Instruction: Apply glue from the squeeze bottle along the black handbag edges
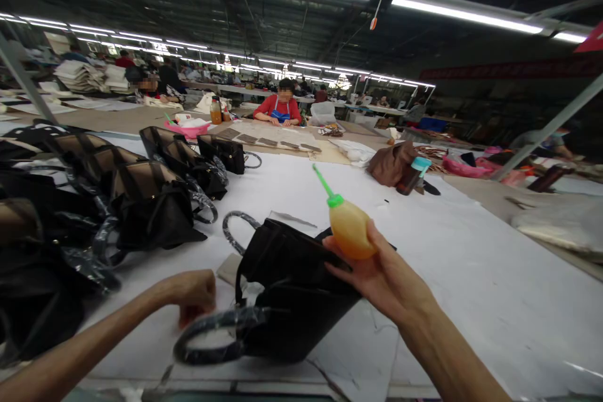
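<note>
My right hand [372, 270] is wrapped round a squeeze bottle [351, 226] with an amber liquid in it. Its thin green nozzle points up and to the left, above a black handbag [301, 301]. That bag lies tilted on the white-covered table in front of me, with plastic-wrapped handles [210, 333] sticking out to the left. Beside the bag's open end is my left hand [195, 295], its fingers curled in and a little blurred. Whatever those fingers may hold is hidden. A small grey-beige piece [228, 269] lies just past them.
Several black handbags [146, 201] crowd the left of the table [461, 276]. A brown bundle [391, 163] and a dark jar with a blue lid [414, 176] stand at the back right. Across the table sits a person in red [279, 107]. A pink basin [188, 130] is further left.
</note>
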Motion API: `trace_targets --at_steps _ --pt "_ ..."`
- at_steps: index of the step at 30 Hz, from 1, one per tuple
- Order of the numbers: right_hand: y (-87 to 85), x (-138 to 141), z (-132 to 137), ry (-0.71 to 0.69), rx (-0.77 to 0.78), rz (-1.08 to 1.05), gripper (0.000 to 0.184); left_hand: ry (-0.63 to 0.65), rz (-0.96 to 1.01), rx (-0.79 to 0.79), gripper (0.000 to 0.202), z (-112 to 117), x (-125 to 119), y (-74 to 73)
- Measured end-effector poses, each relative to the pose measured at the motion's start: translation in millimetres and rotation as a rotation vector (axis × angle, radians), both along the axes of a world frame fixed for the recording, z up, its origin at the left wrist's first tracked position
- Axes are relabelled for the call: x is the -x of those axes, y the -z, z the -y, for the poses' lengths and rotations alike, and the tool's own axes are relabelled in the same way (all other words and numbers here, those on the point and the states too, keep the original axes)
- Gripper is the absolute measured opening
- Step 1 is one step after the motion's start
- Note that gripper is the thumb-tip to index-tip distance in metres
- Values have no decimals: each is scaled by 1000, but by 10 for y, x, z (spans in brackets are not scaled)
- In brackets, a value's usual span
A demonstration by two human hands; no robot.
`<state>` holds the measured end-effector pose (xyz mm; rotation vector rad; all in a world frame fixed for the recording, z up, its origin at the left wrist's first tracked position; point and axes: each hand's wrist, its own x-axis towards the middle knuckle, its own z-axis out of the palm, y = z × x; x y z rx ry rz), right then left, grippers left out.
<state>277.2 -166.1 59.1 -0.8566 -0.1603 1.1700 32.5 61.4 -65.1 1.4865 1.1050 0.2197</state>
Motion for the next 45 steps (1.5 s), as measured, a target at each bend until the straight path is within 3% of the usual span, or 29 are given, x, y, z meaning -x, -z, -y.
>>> trace_targets --at_steps 2,4,6,9,12,15,18,21,23,28,31,36,39,43,45 --pt "29 28 -31 1 -53 -65 35 106 -200 -29 25 -190 247 -155" --pt "9 65 -51 -1 -81 -104 35 223 -329 -173 26 -232 402 -397" --pt "-25 110 -70 -3 -90 -119 35 309 -230 -377 21 -95 401 -693" --pt "-53 175 -100 0 -85 -127 38 289 114 -682 23 302 122 -1115" --pt "-52 216 -110 15 -53 -118 39 543 277 -951 27 600 -334 -1340" --pt "-46 237 -84 38 -29 -112 39 752 113 -981 27 638 -742 -1339" --pt "-44 258 -38 48 -25 -119 37 750 -106 -1024 25 573 -930 -1285" --pt "-47 280 -10 40 -30 -129 36 739 -180 -1020 25 579 -890 -1305" --pt "-54 294 -15 47 -35 -132 36 766 -163 -922 27 629 -795 -1351" --pt "-95 376 -76 34 -30 -134 37 855 -145 -670 71 767 -604 -1392" --pt "-114 441 -103 32 -29 -137 38 851 -159 -699 59 830 -573 -1309" --pt "-106 463 -111 93 -56 -128 36 701 -90 -802 41 897 -593 -1177" --pt "-101 457 -122 98 -53 -150 38 738 -112 -810 38 878 -635 -1180" --pt "-106 483 -151 116 -53 -151 37 826 -117 -787 51 819 -708 -1241" --pt "-103 493 -157 126 -64 -144 36 836 -110 -813 46 798 -735 -1267"
